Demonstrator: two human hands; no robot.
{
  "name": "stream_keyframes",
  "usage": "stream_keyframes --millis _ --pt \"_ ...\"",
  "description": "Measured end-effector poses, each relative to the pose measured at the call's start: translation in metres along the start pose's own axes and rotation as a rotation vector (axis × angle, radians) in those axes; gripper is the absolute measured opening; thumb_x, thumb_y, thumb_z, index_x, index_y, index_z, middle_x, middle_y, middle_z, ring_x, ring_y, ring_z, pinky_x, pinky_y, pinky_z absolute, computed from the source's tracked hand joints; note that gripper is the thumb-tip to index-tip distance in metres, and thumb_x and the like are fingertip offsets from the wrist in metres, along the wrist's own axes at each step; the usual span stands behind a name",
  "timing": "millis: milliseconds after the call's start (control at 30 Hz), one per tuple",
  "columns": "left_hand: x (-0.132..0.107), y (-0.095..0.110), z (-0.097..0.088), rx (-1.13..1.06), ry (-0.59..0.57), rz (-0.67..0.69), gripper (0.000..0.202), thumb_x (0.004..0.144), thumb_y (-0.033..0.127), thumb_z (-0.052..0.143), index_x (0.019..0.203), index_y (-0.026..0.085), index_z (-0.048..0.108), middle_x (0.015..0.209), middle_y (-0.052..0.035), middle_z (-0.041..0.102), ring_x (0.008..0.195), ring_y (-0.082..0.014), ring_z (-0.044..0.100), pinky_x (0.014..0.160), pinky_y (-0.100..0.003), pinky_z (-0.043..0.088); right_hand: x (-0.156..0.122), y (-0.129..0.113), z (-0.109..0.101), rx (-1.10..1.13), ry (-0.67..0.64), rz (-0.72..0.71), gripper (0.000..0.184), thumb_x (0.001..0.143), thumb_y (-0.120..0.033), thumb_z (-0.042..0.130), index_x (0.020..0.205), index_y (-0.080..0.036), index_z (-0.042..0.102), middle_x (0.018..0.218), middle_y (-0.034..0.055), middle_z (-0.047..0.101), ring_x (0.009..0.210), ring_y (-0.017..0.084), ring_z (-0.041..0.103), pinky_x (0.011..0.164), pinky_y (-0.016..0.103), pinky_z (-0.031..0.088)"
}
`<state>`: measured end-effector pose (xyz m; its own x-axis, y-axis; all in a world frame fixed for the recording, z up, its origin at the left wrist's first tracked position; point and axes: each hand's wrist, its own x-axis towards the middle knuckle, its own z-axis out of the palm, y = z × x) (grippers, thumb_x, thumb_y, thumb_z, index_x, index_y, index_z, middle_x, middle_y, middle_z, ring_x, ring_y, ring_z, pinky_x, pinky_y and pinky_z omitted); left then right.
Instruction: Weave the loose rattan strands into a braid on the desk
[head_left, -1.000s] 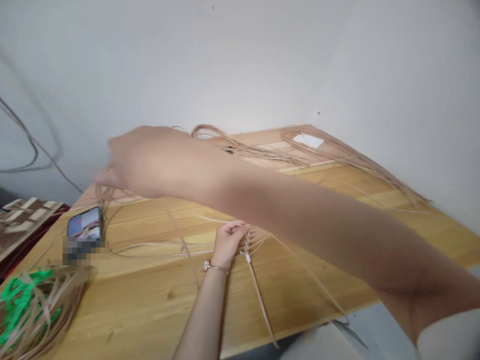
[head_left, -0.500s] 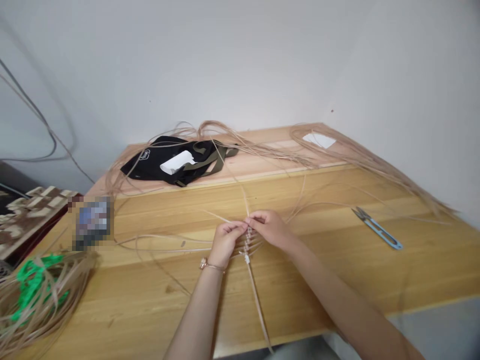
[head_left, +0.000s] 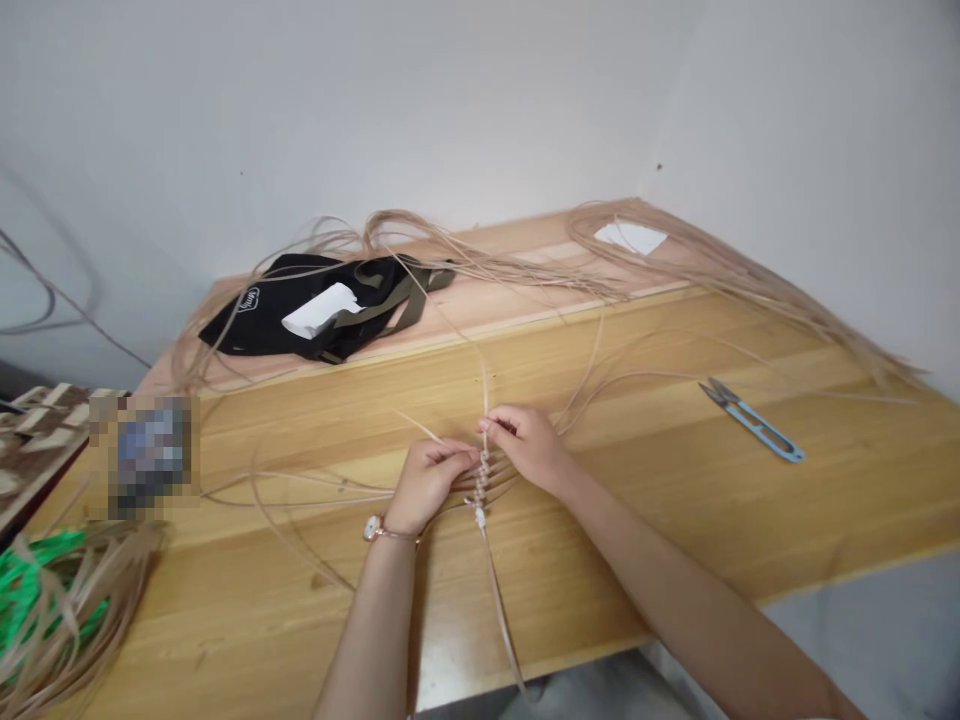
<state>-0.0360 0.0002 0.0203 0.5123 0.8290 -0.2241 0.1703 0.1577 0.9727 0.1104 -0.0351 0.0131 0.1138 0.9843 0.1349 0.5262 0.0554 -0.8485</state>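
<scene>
A narrow woven piece (head_left: 481,488) of pale cane strips lies at the middle of the table, with thin strips running out to both sides and one long strip trailing toward me. My left hand (head_left: 429,482), a watch at its wrist, is closed at the left of the upper end, thumb and forefinger pinching the weave there. Just above and right of it, my right hand (head_left: 525,446) pinches the upright cane strip (head_left: 484,385) that leads away from the weave. The strip ends beneath my fingers are hidden.
Blue thread snips (head_left: 757,424) lie at the right. A black bag (head_left: 270,315) and white paper roll (head_left: 319,312) lie at the back left. Long cane bundles (head_left: 780,285) line the back right. A cane coil with green ties (head_left: 97,610) is at front left, near a blurred-out object (head_left: 152,455).
My right hand has moved slightly up and away from the left, along the upright strip; a small gap now shows between them. The camera view has shifted a little.
</scene>
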Motion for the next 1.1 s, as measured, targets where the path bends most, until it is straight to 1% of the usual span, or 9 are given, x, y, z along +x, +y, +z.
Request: stream_keyframes --millis 100,200,267,367,433,600,733,900,1100 --pt "0.0 -0.001 -0.001 0.069 -0.062 0.034 0.01 0.064 0.02 0.061 0.062 0.013 0.069 0.069 -0.0051 0.068 0.065 -0.0146 0.06 0.063 -0.023 0.045 -0.003 -0.003 -0.001 -0.168 -0.012 -0.015 0.024 0.082 -0.026 0.042 0.064 -0.014 0.052 0.057 -0.0013 0.051 0.056 0.008 0.044 0.052 0.019 0.025" --pt "0.001 -0.004 0.0 0.091 -0.078 0.066 0.013 0.066 0.023 0.061 0.065 0.012 0.068 0.071 -0.0057 0.068 0.066 -0.0145 0.059 0.064 -0.023 0.045 -0.005 -0.008 -0.001 -0.431 -0.038 -0.02 0.024 0.085 -0.027 0.037 0.073 -0.016 0.054 0.066 0.0006 0.057 0.061 0.01 0.048 0.053 0.02 0.023" --pt "0.001 -0.005 0.002 0.068 -0.08 0.065 0.014 0.066 0.024 0.061 0.068 0.012 0.068 0.072 -0.0056 0.068 0.065 -0.0144 0.059 0.064 -0.024 0.046 -0.005 -0.012 0.0 -0.55 -0.049 -0.007 0.024 0.087 -0.028 0.034 0.078 -0.018 0.054 0.07 0.0013 0.059 0.062 0.011 0.05 0.053 0.021 0.022" --pt "0.0 -0.004 0.004 0.038 -0.06 0.072 0.016 0.067 0.026 0.061 0.071 0.012 0.068 0.073 -0.0059 0.068 0.066 -0.0148 0.059 0.064 -0.025 0.046 -0.004 -0.016 0.001 -0.644 -0.05 0.004 0.025 0.088 -0.029 0.032 0.083 -0.019 0.054 0.072 0.0022 0.061 0.062 0.012 0.052 0.052 0.022 0.021" --pt "-0.002 -0.003 0.005 0.055 -0.051 0.085 0.018 0.068 0.027 0.06 0.072 0.012 0.069 0.074 -0.0066 0.068 0.068 -0.0158 0.06 0.066 -0.026 0.046 -0.005 -0.018 -0.001 -0.669 -0.053 -0.002 0.025 0.088 -0.029 0.032 0.081 -0.018 0.054 0.071 0.0026 0.061 0.061 0.012 0.052 0.052 0.022 0.02" --pt "-0.007 -0.001 0.006 0.174 -0.087 0.106 0.018 0.07 0.026 0.057 0.07 0.012 0.069 0.076 -0.0075 0.069 0.073 -0.0181 0.06 0.068 -0.027 0.046 -0.009 -0.013 -0.008 -0.639 -0.115 -0.114 0.026 0.088 -0.03 0.032 0.077 -0.018 0.052 0.07 0.0011 0.06 0.062 0.011 0.051 0.054 0.021 0.022" --pt "-0.01 -0.005 0.009 0.209 -0.083 0.126 0.018 0.071 0.026 0.056 0.071 0.012 0.068 0.075 -0.0067 0.069 0.072 -0.0178 0.06 0.069 -0.027 0.046 -0.009 -0.005 -0.011 -0.546 -0.197 -0.196 0.024 0.088 -0.03 0.034 0.08 -0.016 0.053 0.073 0.0018 0.059 0.066 0.011 0.05 0.056 0.021 0.024" --pt "-0.011 -0.009 0.011 0.213 -0.079 0.15 0.018 0.072 0.025 0.056 0.067 0.013 0.068 0.07 -0.0064 0.068 0.066 -0.0162 0.061 0.065 -0.025 0.047 -0.008 0.002 -0.017 -0.404 -0.277 -0.176 0.02 0.086 -0.026 0.039 0.083 -0.016 0.056 0.073 0.0011 0.058 0.067 0.01 0.049 0.058 0.019 0.027" --pt "-0.01 -0.015 0.012 0.254 -0.06 0.185 0.018 0.073 0.026 0.055 0.07 0.014 0.068 0.07 -0.0055 0.068 0.065 -0.0157 0.06 0.064 -0.025 0.046 -0.012 0.008 -0.022 -0.249 -0.271 -0.119 0.02 0.085 -0.026 0.04 0.08 -0.015 0.056 0.072 0.0003 0.058 0.065 0.009 0.049 0.058 0.018 0.029"
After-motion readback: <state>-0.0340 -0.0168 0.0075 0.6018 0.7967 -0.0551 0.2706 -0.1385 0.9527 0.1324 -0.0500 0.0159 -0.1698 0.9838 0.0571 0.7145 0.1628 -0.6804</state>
